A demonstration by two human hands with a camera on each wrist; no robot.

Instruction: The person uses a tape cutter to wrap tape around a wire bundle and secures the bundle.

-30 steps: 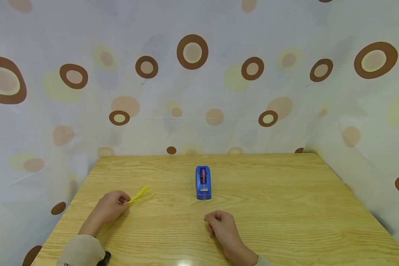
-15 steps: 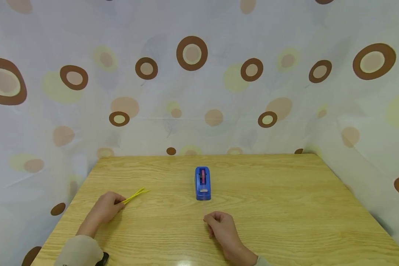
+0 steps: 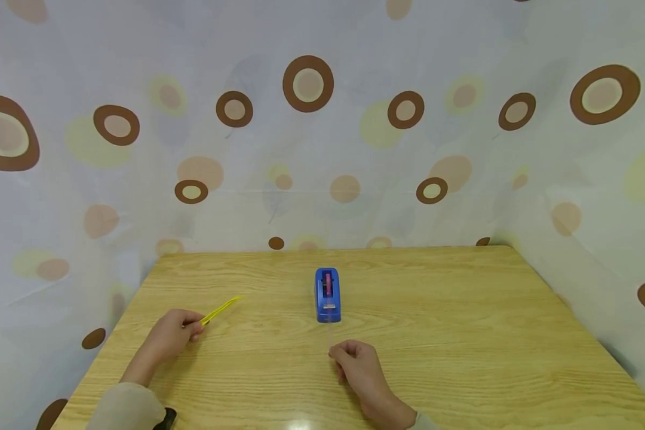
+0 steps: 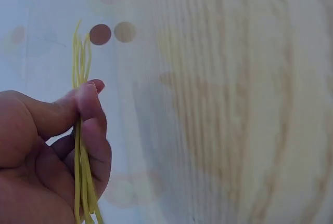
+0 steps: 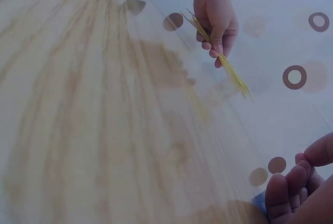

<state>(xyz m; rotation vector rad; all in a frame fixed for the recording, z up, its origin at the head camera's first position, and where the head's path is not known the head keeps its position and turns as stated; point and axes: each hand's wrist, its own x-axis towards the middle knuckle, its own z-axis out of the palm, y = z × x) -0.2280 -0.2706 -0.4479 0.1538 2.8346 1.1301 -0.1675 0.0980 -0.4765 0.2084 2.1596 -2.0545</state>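
Head view: the person's right hand (image 3: 359, 367) is pinching the free end of a clear, faintly pink strip of sticky tape (image 3: 330, 336) between thumb and forefinger, its other fingers curling in beneath. That strip is running from the fingertips toward twelve o'clock, reaching a blue plastic tape dispenser (image 3: 328, 302) that is standing on the pale wood-grain table (image 3: 435, 310) with a pink roll (image 3: 328, 283) sitting in its slot. Well off toward nine to ten o'clock from the right fingertips, the left hand (image 3: 173, 334) is gripping a slim bundle of thin yellow strands (image 3: 220, 310), thumb and fingers pressing together around it. The key relation is this: the bundle's long axis is pointing toward two o'clock while the strip is lying along twelve to six, so the two are slanting across each other's direction and lying well apart, the right hand being the nearer to the strip. Left wrist view is showing strands jutting out at twelve o'clock and trailing toward six, where the lower edge is cutting them off; what they are made of I cannot tell. In the right wrist view the fingers are hiding most of the dispenser, and the strip is not showing.
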